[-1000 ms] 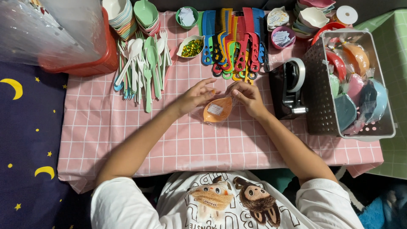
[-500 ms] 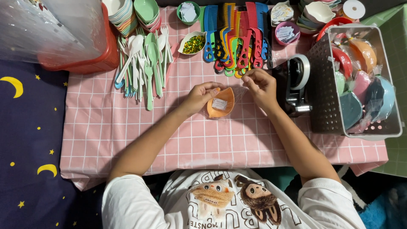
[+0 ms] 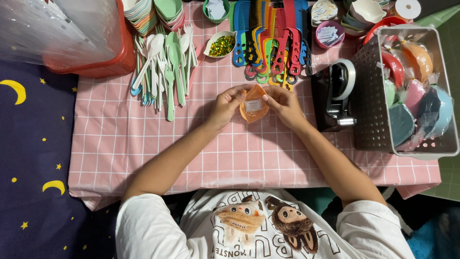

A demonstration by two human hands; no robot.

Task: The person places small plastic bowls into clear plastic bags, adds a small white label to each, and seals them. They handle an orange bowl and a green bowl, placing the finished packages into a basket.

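Both my hands hold a small orange bowl over the pink checked tablecloth, near the table's middle. A small white label sits inside the bowl. My left hand grips the bowl's left rim. My right hand pinches the right rim, its fingertips close to the label. The bowl is tilted toward me.
A black tape dispenser stands right of my hands. A grey basket of wrapped bowls is at the far right. Coloured combs, pastel spoons and forks, a dish of glitter and stacked bowls line the back.
My right hand went to the tape dispenser half a second ago and has come back to the bowl's right rim. The left hand kept hold of the bowl.
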